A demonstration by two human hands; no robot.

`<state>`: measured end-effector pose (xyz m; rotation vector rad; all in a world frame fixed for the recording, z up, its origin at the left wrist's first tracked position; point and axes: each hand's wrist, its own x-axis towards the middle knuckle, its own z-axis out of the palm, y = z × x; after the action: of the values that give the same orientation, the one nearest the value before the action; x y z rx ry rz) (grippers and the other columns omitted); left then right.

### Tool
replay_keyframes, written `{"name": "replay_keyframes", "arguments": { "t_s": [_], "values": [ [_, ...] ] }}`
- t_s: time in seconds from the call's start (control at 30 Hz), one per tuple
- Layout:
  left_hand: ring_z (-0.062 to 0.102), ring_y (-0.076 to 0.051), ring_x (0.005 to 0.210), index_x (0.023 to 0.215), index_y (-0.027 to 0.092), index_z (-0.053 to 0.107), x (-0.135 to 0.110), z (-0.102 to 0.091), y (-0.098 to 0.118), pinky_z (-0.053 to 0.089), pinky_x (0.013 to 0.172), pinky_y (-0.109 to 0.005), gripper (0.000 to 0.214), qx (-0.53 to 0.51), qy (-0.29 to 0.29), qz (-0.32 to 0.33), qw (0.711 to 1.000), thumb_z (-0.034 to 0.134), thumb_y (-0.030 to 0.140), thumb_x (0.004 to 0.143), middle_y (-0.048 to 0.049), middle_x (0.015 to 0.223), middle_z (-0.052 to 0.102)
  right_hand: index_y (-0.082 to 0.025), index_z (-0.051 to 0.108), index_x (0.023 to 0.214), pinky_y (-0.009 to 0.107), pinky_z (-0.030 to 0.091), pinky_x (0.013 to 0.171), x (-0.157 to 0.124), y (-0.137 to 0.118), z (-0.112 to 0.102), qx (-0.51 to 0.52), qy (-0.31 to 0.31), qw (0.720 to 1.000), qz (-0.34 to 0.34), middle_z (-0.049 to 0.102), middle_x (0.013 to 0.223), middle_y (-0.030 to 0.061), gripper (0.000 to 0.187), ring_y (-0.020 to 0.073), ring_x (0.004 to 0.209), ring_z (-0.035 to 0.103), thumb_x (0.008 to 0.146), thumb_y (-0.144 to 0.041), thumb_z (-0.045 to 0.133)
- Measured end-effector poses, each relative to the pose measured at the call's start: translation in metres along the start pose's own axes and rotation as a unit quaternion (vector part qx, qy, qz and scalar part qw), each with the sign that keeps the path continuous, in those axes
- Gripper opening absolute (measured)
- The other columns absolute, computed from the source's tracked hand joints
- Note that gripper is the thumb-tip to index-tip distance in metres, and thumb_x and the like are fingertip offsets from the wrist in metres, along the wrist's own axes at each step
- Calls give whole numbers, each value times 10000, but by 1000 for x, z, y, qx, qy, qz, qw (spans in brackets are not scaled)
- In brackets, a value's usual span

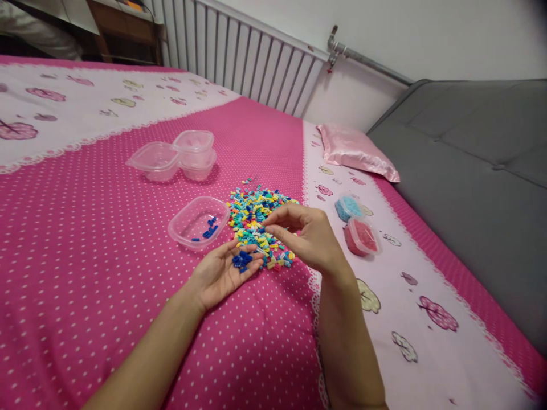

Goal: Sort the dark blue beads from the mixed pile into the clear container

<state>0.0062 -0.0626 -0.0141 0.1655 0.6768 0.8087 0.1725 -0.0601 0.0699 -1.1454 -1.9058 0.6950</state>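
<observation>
A pile of small mixed-colour bricks (255, 213) lies on the pink dotted bedspread (106, 239). My left hand (222, 273) rests palm up beside the pile, cupped around several dark blue bricks (241, 259). My right hand (301, 233) hovers over the pile's near edge, thumb and fingers pinched together at the bricks; what they hold is too small to make out. A clear plastic tub (197, 223) with a few dark blue bricks inside stands just left of the pile.
Empty clear tubs (175, 156) stand farther back on the bed. A tub of light blue pieces (348, 208) and a tub of red pieces (362, 236) sit to the right. A pink pillow (356, 151), grey headboard (470, 171) and radiator (243, 57) border the bed.
</observation>
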Motion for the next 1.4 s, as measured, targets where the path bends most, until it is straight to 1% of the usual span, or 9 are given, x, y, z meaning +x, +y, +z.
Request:
{"name": "replay_keyframes", "arguments": {
  "t_s": [0.07,0.2,0.33,0.4,0.5,0.63,0.77,1.03,1.4],
  "values": [
    [671,-213,816,884,60,572,0,1,0,559,734,-292,276,-2,-3,4,1000,355,230,902,-157,785,674,-159,650,799,191,481,642,0,1,1,1,-9,1000,-4,676,779,6,80,87,703,622,779,-219,600],
    [668,-186,742,893,55,565,-1,1,1,558,676,-254,276,6,1,1,1000,357,235,903,-158,778,668,-156,648,820,201,487,667,2,10,0,-6,14,1000,20,680,798,13,89,97,733,634,786,-192,573],
    [655,-164,673,903,44,563,-2,1,2,554,633,-237,284,15,-2,-6,1000,359,243,901,-161,775,663,-170,661,864,216,483,708,6,26,-3,-100,28,991,87,693,826,14,141,109,755,638,774,-143,556],
    [655,-168,681,908,41,565,-1,2,2,554,636,-242,286,14,-3,-5,1000,359,239,900,-157,772,661,-192,682,855,227,473,723,9,34,-3,-189,5,973,130,700,836,11,161,126,777,638,763,-132,564],
    [656,-173,687,903,50,568,-1,2,2,556,631,-251,283,11,-1,-6,1000,357,239,899,-155,772,662,-236,710,818,237,456,713,14,45,2,-300,-71,930,201,707,838,1,186,152,797,638,740,-128,580],
    [656,-172,677,901,49,568,-2,2,2,556,628,-249,281,11,-2,-9,1000,360,237,897,-158,770,660,-262,722,799,222,435,673,19,56,13,-345,-126,893,259,712,848,-7,186,160,819,642,719,-143,605],
    [654,-169,669,944,53,568,-3,3,2,558,623,-255,279,9,0,-8,1000,362,234,893,-145,763,662,-251,719,796,202,421,643,21,63,20,-356,-145,883,269,710,867,2,160,155,830,643,699,-155,634],
    [652,-163,664,926,55,553,-2,2,2,550,626,-242,271,17,-5,-9,1000,358,240,896,-151,769,659,-272,709,813,205,437,648,22,63,22,-367,-124,879,278,703,882,5,189,151,816,635,697,-154,618],
    [657,-169,667,951,54,563,-1,2,1,552,621,-249,276,16,-4,-8,1000,367,240,891,-151,768,662,-289,722,733,237,465,639,21,71,25,-371,-167,865,293,706,803,-5,187,181,765,651,585,-181,685]
  ]
}}
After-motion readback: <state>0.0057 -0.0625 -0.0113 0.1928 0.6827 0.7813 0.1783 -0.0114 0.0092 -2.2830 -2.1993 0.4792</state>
